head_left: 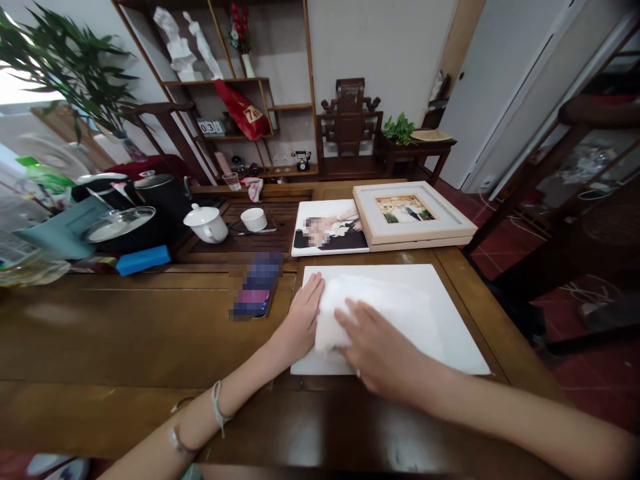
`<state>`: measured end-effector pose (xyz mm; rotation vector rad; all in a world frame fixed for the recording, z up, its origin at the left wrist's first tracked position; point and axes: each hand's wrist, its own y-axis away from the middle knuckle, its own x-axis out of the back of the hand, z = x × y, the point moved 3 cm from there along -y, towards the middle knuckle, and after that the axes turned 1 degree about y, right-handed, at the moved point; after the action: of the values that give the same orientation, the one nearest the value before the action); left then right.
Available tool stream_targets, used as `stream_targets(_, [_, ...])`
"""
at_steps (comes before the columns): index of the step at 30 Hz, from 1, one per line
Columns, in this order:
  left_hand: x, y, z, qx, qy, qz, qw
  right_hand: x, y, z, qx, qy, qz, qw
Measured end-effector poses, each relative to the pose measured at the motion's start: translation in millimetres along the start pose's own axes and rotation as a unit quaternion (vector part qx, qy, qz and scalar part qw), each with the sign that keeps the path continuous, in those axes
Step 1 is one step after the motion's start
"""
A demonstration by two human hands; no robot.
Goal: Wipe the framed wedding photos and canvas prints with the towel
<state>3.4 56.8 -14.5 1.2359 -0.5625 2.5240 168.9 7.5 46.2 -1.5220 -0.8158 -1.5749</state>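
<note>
A flat white board point(453, 340) lies near the front edge of the wooden table. My left hand point(306, 319) rests along its left side, fingers stretched out flat and close together. On top of the board is a soft white cloth point(330, 327), possibly a tissue; its outline merges with the board. My right hand point(373, 343) presses down on the cloth with bent fingers, slightly blurred, and covers part of it. Behind the board lie a photo print panel point(333, 230) and, beside it, a light wood picture frame point(365, 220) with a small photo in it.
Left of the board lies a phone point(257, 287). Farther back stand a white lidded cup point(206, 223) and a small white bowl point(254, 219) on a dark tea tray. A blue block point(144, 260), a glass-lidded pot point(123, 227) and a dark kettle point(160, 193) crowd the left.
</note>
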Motion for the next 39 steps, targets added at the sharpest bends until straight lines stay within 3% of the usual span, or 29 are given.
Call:
stream_targets(3, [3.3, -0.3, 0.8, 0.008, 0.013, -0.011, 1.0, 7.1, 14.0, -32.7, 0.063, -0.032, 0.004, 0.997])
stream_targets(5, [4.3, 0.2, 1.6, 0.011, 0.012, -0.023, 1.0, 12.9, 18.4, -32.7, 0.079, -0.079, -0.007, 0.994])
stream_targets(9, [5.1, 1.4, 6.6, 0.0, -0.016, -0.037, 0.999, 19.7, 10.3, 19.1, -0.013, -0.178, -0.023, 0.984])
stream_targets(13, [7.6, -0.4, 14.3, 0.004, -0.031, -0.04, 0.999, 20.3, -16.2, 75.1, -0.095, -0.201, 0.01, 0.975])
stream_targets(19, [8.5, -2.0, 16.4, 0.024, -0.051, -0.044, 0.997, 13.2, -89.8, 98.2, -0.013, -0.237, 0.021, 0.971])
stream_targets(22, [7.7, -0.9, 15.1, 0.024, -0.051, -0.045, 0.997, 11.8, -104.6, 100.9, 0.0, -0.239, 0.006, 0.971])
stream_targets(25, [7.6, 0.0, 14.4, 0.024, -0.051, -0.046, 0.997, 12.3, -81.5, 106.9, -0.014, -0.232, 0.001, 0.973])
stream_targets(34, [4.8, 0.2, 12.4, 0.025, -0.056, -0.043, 0.997, 2.1, 70.8, 148.6, -0.186, -0.142, -0.005, 0.972])
stream_targets(36, [3.8, 0.3, 11.8, 0.023, -0.055, -0.038, 0.997, 1.6, 86.8, 151.3, -0.215, -0.113, -0.003, 0.97])
stream_targets(39, [3.1, 0.6, 11.0, 0.013, -0.059, -0.021, 0.998, 0.4, 88.0, 145.2, -0.228, -0.075, 0.022, 0.971])
